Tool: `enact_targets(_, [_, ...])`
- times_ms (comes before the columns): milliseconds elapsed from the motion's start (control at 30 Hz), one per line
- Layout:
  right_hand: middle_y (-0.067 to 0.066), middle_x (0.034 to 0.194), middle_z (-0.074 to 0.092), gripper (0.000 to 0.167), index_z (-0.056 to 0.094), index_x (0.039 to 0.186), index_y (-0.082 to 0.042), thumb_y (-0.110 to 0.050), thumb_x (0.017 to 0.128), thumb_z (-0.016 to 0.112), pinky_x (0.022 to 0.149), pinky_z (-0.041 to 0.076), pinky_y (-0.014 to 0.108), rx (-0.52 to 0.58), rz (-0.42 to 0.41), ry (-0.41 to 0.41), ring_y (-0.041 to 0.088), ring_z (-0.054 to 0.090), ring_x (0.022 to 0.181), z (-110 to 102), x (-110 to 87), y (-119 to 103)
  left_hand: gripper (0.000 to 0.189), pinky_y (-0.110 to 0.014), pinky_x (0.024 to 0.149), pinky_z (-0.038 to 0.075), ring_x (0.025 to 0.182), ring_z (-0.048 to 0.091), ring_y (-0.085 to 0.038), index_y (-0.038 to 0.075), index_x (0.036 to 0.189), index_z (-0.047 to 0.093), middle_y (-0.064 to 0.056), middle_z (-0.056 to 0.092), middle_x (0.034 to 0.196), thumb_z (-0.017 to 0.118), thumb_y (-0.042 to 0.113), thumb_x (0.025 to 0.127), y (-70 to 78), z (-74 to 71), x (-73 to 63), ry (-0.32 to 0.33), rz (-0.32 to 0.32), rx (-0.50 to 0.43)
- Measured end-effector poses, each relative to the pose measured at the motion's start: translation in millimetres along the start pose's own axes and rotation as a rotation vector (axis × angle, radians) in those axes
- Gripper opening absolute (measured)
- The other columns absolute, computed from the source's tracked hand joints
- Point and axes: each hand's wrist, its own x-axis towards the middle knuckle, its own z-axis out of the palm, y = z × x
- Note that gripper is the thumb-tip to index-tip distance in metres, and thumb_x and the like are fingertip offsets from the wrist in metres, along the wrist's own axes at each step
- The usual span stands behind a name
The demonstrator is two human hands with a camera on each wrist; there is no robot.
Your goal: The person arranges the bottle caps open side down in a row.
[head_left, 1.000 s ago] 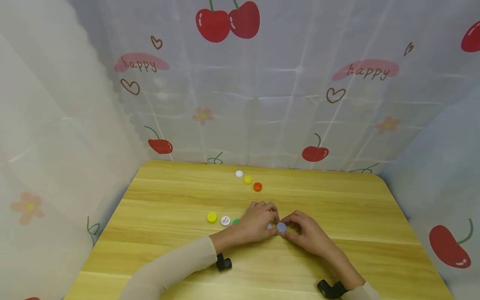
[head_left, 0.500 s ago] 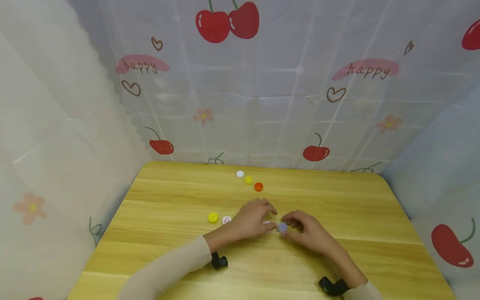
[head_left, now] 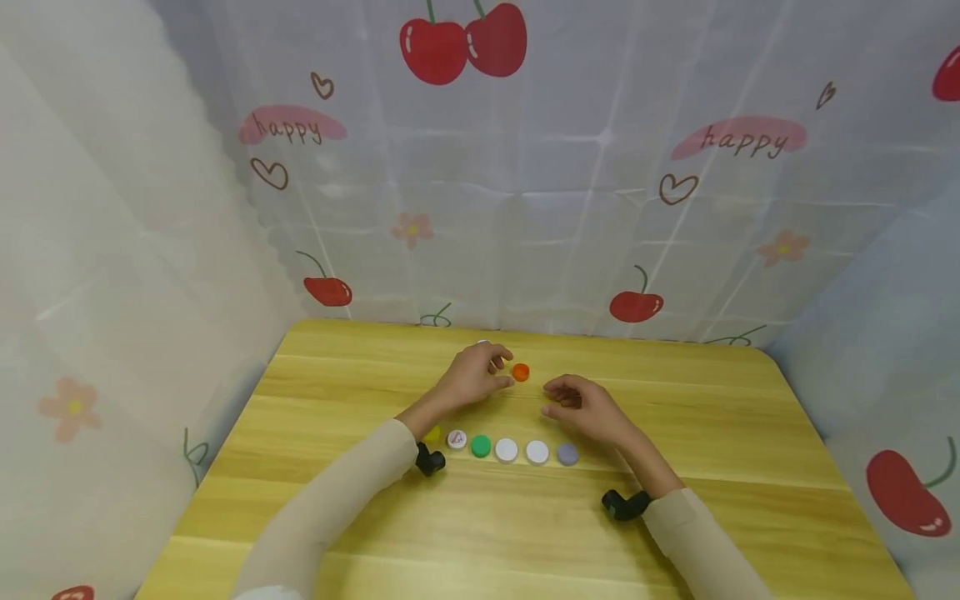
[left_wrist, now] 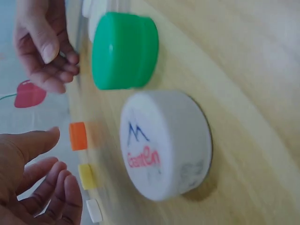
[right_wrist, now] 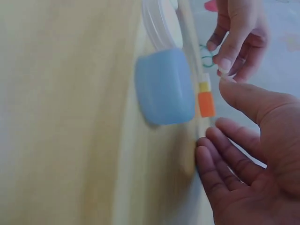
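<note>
My left hand [head_left: 472,374] hangs just left of an orange bottle cap [head_left: 521,372], thumb and fingers parted with nothing between them. In the left wrist view a yellow cap [left_wrist: 86,176] and a small white cap [left_wrist: 94,211] stand beyond its fingers; the hand mostly covers these two in the head view. My right hand [head_left: 587,408], relaxed and holding nothing, is above the lavender cap [head_left: 567,454] and right of the orange one. Nearer me runs a row: a lettered white cap [head_left: 457,439], a green cap [head_left: 481,446], two plain white caps [head_left: 506,451] and the lavender cap.
Another yellow cap [head_left: 432,434] at the row's left end is partly hidden by my left wrist. The wooden table [head_left: 480,533] ends at the back against a cherry-print curtain [head_left: 517,250]. A black wrist camera [head_left: 626,505] sits on my right wrist.
The right hand has let go of the lavender cap, which now lies at the row's right end. Both hands have moved away toward the back, the left one up to the orange cap.
</note>
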Motion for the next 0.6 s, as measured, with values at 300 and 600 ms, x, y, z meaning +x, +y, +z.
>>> enact_targets(300, [0.017,0.123,0.072,0.045,0.066,0.137,-0.003,-0.019,0.098,0.081,0.1,0.057,0.043,-0.02,-0.005,0.042,0.027,0.069,0.109,8.6,42.4,-4.4,0.041,-0.034,0.086,0.053,0.106,0.056,-0.021,0.016,0.134,0.076,-0.005,0.069,0.114,0.083,0.031,0.096,-2.9,7.4,19.3,0.004,0.038,0.187])
enact_targets(600, [0.014,0.108,0.07,0.033,0.074,0.126,-0.005,-0.018,0.096,0.082,0.085,0.051,0.029,-0.063,0.002,0.09,0.02,0.061,0.093,20.8,62.5,-4.8,0.026,-0.033,0.086,0.047,0.106,0.05,-0.022,0.02,0.119,0.083,-0.002,0.069,0.115,0.084,0.031,0.096,-7.7,12.3,25.2,-0.015,0.059,0.255])
